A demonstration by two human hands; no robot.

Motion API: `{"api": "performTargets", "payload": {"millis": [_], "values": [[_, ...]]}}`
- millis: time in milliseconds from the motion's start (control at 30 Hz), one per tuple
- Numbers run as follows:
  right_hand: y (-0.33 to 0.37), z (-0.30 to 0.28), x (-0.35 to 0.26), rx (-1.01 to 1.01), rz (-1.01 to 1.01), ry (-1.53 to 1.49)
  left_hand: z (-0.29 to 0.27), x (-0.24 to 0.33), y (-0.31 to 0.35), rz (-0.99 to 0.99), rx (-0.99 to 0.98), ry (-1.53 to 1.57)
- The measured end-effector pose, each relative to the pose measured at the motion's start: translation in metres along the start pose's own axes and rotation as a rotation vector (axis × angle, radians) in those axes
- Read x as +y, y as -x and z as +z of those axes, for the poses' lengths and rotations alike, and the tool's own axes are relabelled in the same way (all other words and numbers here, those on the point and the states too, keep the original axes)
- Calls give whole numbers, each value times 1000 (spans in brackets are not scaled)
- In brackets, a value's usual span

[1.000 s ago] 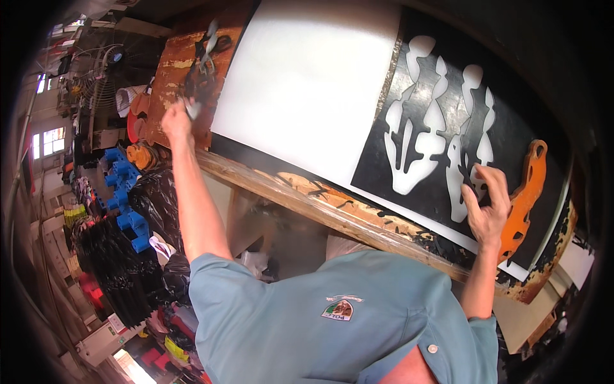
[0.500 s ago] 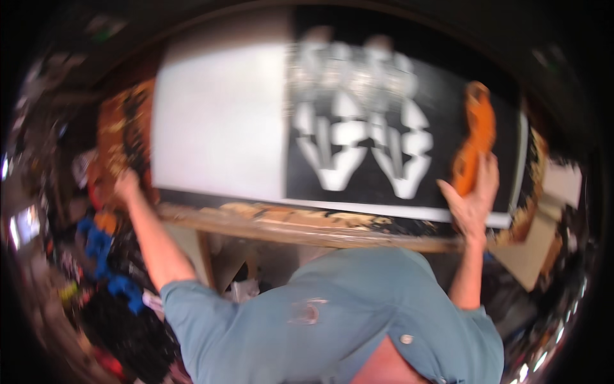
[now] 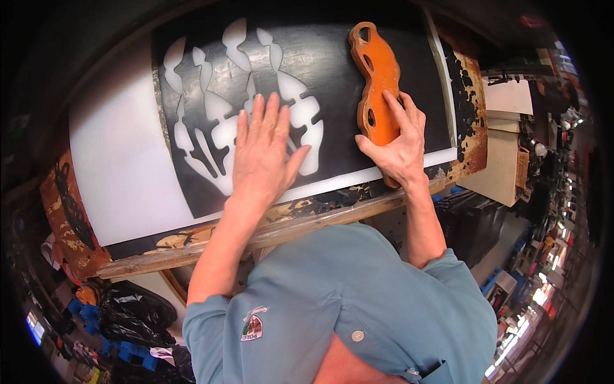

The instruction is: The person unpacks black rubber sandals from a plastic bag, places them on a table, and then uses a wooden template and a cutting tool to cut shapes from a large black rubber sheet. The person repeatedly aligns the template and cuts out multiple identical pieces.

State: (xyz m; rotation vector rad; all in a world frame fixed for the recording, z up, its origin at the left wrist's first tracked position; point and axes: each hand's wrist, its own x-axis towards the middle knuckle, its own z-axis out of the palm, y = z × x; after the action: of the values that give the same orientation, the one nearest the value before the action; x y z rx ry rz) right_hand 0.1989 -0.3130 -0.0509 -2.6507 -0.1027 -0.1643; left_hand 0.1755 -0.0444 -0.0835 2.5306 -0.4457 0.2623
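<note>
A black sheet point(image 3: 341, 137) lies on a white board point(image 3: 121, 153), which shows through several shaped cut-outs in it. My left hand point(image 3: 261, 150) rests flat over the near part of the cut-outs, its fingers stretched out and hiding some of them. To its right, an orange wavy-edged cutting die point(image 3: 381, 77) with oval holes stands lengthwise on the sheet. Around its near end is my right hand point(image 3: 403, 137), thumb on the left side and fingers over the right. The die's underside is hidden.
A worn wooden bench edge point(image 3: 275, 237) runs along my front. Scuffed brown surface with black scraps shows at the bench's right end point(image 3: 470, 109). Pale boards point(image 3: 495, 166) stand beyond it. Black plastic bags point(image 3: 137, 313) and blue pieces point(image 3: 128, 352) lie low on the left.
My left hand has come from the bench's left end onto the black sheet. My right hand keeps its hold near the die's near end. The whole view has turned.
</note>
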Motion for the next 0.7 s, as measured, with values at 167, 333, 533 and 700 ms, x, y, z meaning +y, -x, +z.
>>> {"api": "performTargets", "payload": {"millis": [167, 333, 533, 700], "values": [[-11, 1, -15, 28, -74, -125, -10, -28, 11, -14, 22, -73], [-37, 31, -38, 79, -211, -117, -11, -29, 10, -4, 38, -63], [-50, 52, -51, 54, -269, 29, -10, -29, 12, 4, 69, -20], [-46, 38, -15, 48, -266, -178, -10, -34, 9, 46, 116, 90]]}}
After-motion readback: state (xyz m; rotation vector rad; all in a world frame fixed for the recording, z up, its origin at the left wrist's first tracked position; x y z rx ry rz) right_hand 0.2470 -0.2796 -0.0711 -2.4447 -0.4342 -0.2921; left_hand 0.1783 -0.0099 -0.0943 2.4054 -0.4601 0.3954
